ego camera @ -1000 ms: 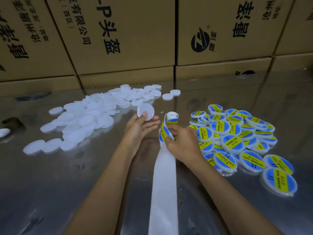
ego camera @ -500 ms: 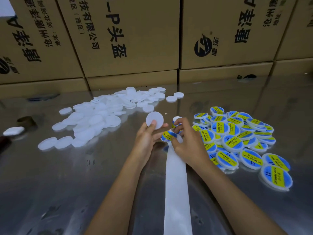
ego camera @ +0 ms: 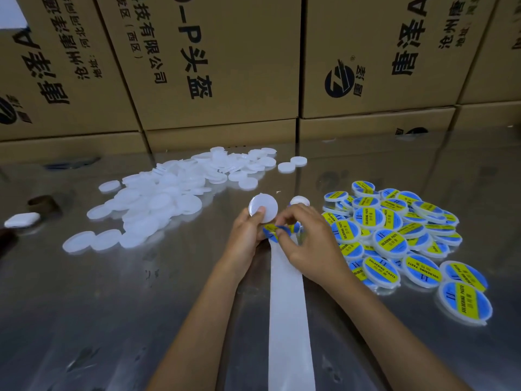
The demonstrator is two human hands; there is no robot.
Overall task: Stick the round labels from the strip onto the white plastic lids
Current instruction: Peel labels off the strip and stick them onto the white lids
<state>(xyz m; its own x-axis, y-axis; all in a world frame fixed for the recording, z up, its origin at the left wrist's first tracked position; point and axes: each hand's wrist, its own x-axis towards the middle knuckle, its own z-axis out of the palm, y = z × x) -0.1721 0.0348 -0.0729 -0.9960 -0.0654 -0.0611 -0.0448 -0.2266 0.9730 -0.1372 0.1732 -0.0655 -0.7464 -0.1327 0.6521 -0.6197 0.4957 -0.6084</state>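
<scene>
Both forearms are extended forward, hands close together. Left hand (ego camera: 248,232) is curled, thumb raised; right hand (ego camera: 310,244) fingers (ego camera: 284,221) are pinched.

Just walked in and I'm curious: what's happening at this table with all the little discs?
A person is labelling lids. The left hand holds a blank white lid, while the right hand pinches a blue-and-yellow label at the end of the white backing strip. Unlabelled lids lie heaped on the left, finished ones on the right.

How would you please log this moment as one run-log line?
left hand: holds blank lid | right hand: pinches label at strip | unlabelled pile: left | labelled pile: right
</scene>
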